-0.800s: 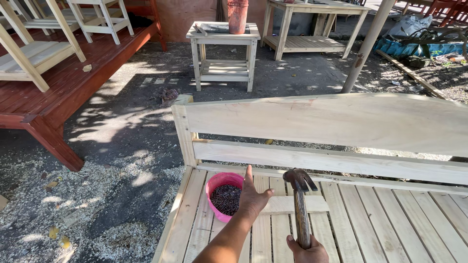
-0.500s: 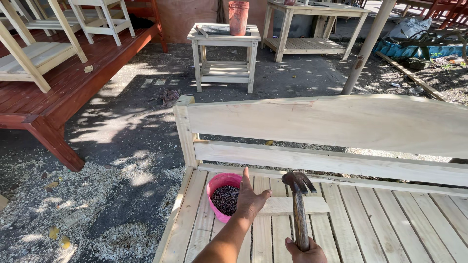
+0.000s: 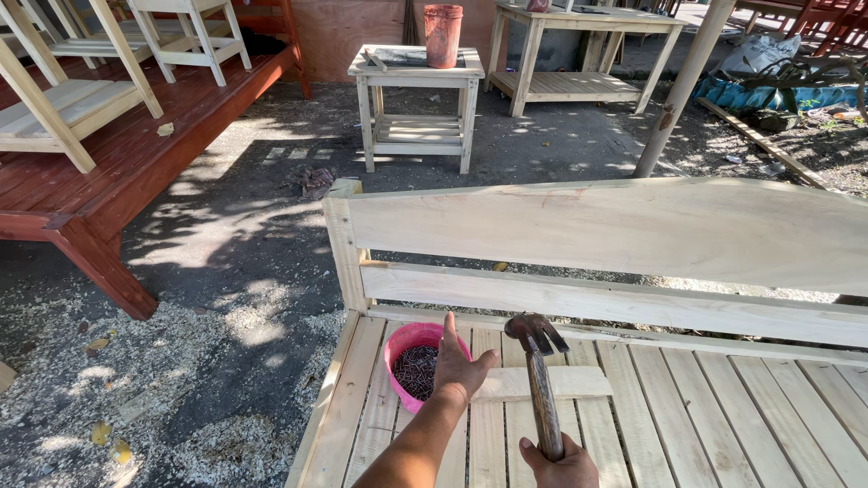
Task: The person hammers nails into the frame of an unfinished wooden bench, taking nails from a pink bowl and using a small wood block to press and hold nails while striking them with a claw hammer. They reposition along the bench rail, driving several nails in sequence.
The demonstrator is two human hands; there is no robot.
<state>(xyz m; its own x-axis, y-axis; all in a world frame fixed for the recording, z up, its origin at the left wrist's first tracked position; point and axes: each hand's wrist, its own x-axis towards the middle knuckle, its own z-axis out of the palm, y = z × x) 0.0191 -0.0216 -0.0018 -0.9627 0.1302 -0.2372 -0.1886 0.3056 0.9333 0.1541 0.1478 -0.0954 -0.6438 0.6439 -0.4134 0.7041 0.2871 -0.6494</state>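
Hands come first. The left hand [image 3: 459,366] is flat and open, fingers together, pointing away from the person. Its palm presses on a short pale wooden board [image 3: 542,383] that lies across the long seat slats of a bare wooden bench [image 3: 723,425]. The short board's long side runs left to right, and the slats under it run front to back, so the two cross each other.

The right hand [image 3: 561,463] is closed around the brown wooden handle of a claw hammer [image 3: 539,375]. The hammer stands nearly upright, with its rusty metal head at the top, just above the short board. The board sits right between the two hands, and the left hand is the one touching it.

Just left of the left hand is a round pink plastic bowl [image 3: 407,342] full of dark nails [image 3: 414,370]. The hand covers the bowl's right edge.

The right hand is cut off by the bottom of the picture. I cannot see any nail in the board, and the left palm hides that end of it.
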